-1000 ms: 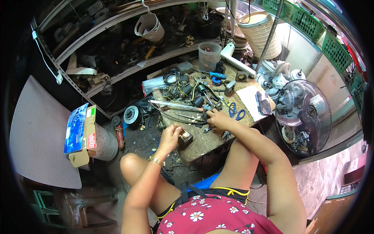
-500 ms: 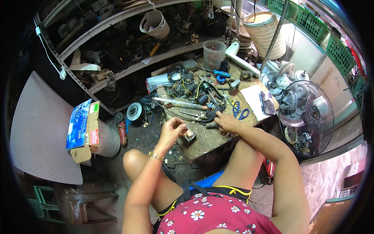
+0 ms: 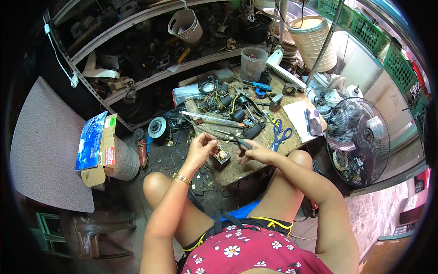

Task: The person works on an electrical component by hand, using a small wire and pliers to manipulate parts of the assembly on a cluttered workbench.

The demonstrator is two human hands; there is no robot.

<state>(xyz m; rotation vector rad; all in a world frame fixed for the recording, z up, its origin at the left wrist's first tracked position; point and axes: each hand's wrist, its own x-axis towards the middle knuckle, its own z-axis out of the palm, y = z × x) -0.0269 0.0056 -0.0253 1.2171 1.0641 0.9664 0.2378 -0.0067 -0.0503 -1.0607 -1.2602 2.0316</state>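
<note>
brown wood shows at the near end of the bench point(image 3: 244, 171), and the small box point(image 3: 222, 158) stands there, open at the top, with pale and coppery bits inside. the person's left hand point(image 3: 200, 150) is just at its left side, thumb and forefinger together near the rim; from where i stand i cannot tell whether they pinch anything. a gold watch point(image 3: 182, 178) circles that wrist. the right hand point(image 3: 256, 153), to the right of the box, has its fingers clamped on a tool point(image 3: 244, 144) with a dark grip, the thin tip pointing away and leftward, apart from the box.

blue scissors point(image 3: 278, 129) lie just beyond the right hand, near white paper point(image 3: 294, 113). a long metal bar point(image 3: 212, 119) lies across the bench beyond the left hand, and past it wires point(image 3: 209, 103) are heaped among other parts. a clear tub point(image 3: 253, 66) stands toward the far end. over on the right, a fan cage point(image 3: 346, 109) holds a blade point(image 3: 363, 124) and loose metal bits. at the left, a carton point(image 3: 93, 141) partly covers a pale bin point(image 3: 127, 160), and a basket point(image 3: 190, 33) hangs before the dark shelves point(image 3: 150, 78).
</note>
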